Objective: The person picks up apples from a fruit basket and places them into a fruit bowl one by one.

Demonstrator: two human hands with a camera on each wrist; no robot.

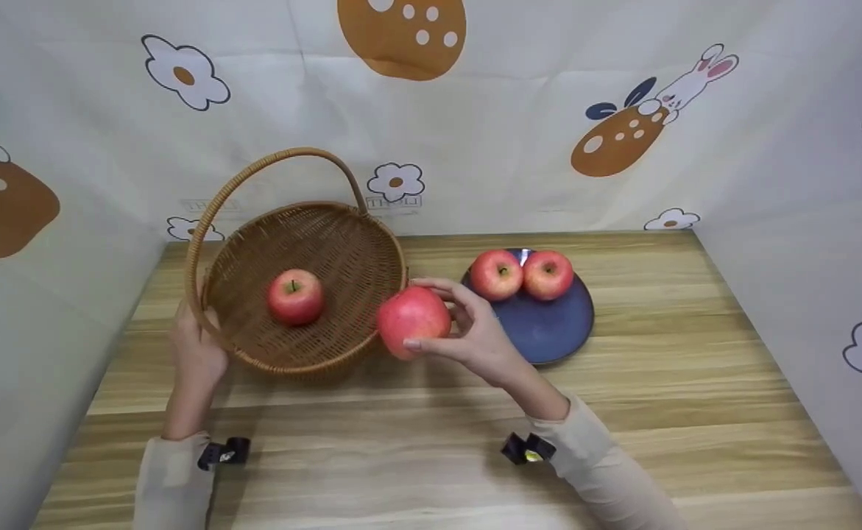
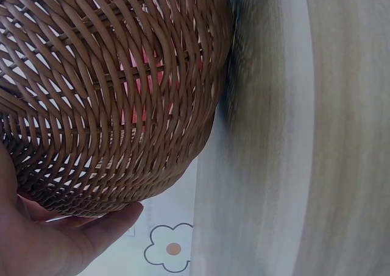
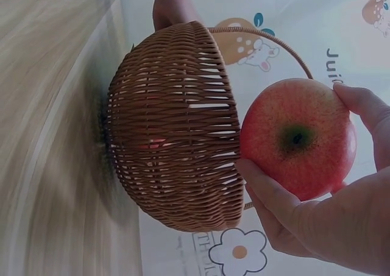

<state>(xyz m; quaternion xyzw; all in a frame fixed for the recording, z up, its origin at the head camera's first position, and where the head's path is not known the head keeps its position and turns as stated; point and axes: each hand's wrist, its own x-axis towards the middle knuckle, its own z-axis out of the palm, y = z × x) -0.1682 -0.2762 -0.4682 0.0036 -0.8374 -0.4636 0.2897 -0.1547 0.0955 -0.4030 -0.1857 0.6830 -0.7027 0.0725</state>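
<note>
A brown wicker basket [image 1: 353, 258] with a tall arched handle stands on the left of the table, with one red apple [image 1: 296, 297] lying inside it. My left hand [image 1: 199, 350] holds the basket's left side by the rim; in the left wrist view its fingers [image 2: 113, 232] lie against the woven wall. Between thumb and fingers my right hand [image 1: 478, 335] grips another red apple [image 1: 412, 320], raised right at the basket's right rim. In the right wrist view this held apple [image 3: 298, 139] shows its dimpled end and overlaps the rim.
Right of the basket, a dark blue plate [image 1: 548, 331] carries two red apples [image 1: 497, 274] side by side at its far edge. A wood-grain table [image 1: 372, 456] lies beneath everything. Behind it hangs a pale printed cloth [image 1: 504, 147], and similar cloth encloses both sides.
</note>
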